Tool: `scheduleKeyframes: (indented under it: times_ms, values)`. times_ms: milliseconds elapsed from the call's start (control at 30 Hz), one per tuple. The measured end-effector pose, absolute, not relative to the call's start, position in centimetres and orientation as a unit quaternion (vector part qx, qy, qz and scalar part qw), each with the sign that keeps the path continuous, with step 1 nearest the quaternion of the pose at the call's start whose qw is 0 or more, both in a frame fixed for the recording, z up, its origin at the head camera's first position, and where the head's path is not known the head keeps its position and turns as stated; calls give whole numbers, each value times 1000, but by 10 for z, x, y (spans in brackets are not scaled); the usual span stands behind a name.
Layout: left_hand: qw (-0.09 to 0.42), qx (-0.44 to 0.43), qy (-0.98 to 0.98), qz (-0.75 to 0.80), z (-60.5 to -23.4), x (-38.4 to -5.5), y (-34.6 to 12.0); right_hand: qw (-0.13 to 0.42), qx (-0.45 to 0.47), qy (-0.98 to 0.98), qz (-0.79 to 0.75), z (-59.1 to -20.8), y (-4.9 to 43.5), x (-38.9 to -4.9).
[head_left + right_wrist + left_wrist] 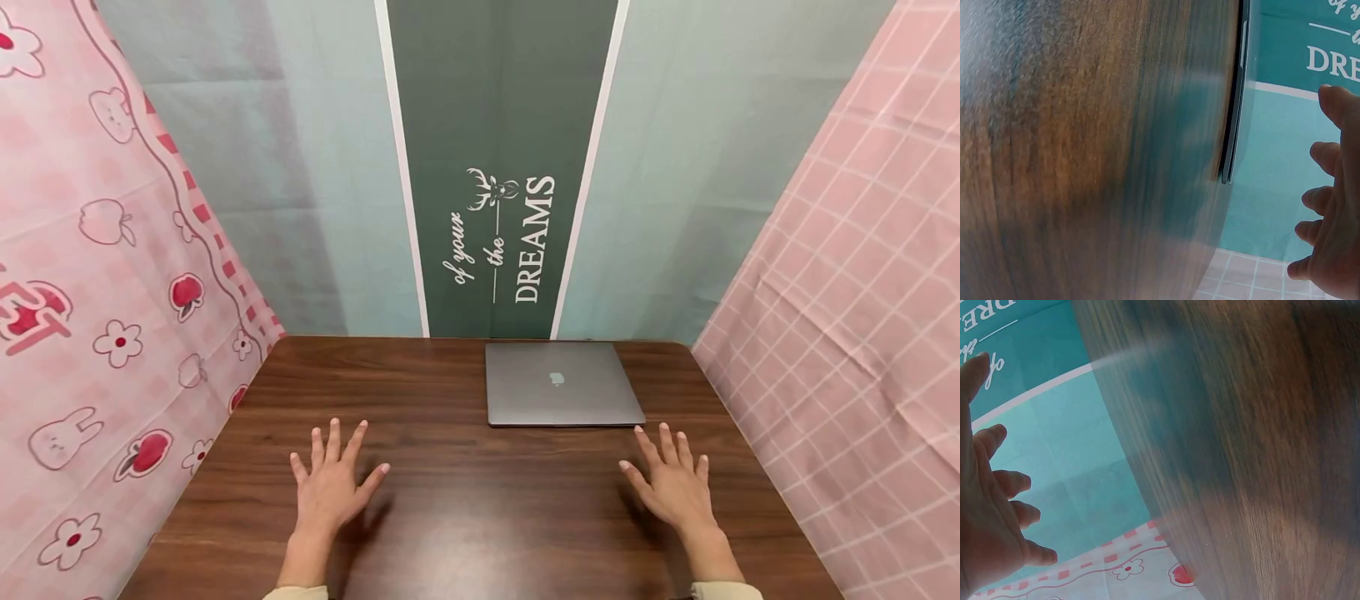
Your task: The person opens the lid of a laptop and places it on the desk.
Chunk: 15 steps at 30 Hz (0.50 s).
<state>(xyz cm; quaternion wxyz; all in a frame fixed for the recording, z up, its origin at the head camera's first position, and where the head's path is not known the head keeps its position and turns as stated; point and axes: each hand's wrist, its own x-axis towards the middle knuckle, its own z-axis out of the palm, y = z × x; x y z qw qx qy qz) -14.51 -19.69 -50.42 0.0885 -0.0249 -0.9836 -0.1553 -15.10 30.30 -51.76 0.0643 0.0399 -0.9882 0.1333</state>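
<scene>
A closed grey laptop (558, 396) with a pale logo on its lid lies at the back of the wooden table (427, 467), right of the middle. In the head view my left hand (327, 487) is over the table's left part, palm down, fingers spread and holding nothing. On the other side my right hand (675, 487) hovers just in front of the laptop's near right corner, its fingers spread too. The right wrist view shows the laptop (1235, 106) edge-on, apart from my right hand (1335, 206). Only tabletop and cloth appear near my left hand (994, 500) in the left wrist view.
A grey-green cloth (495, 100) with printed lettering hangs behind the table. Pink patterned cloth (150, 333) borders the left side, and pink checked cloth (862, 333) borders the right. The laptop sits close to the table's back edge.
</scene>
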Motion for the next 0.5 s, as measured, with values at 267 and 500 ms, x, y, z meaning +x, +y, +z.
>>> scheduleKeyframes:
  times_ms: [267,500]
  values:
    - [91,-25,-984,-153,-503,-146,-199,59,37,-988,138,-520,298,-149]
    - [104,-19,-978,-179,-505,-151,-191,82,40,-987,135,-519,300,-156]
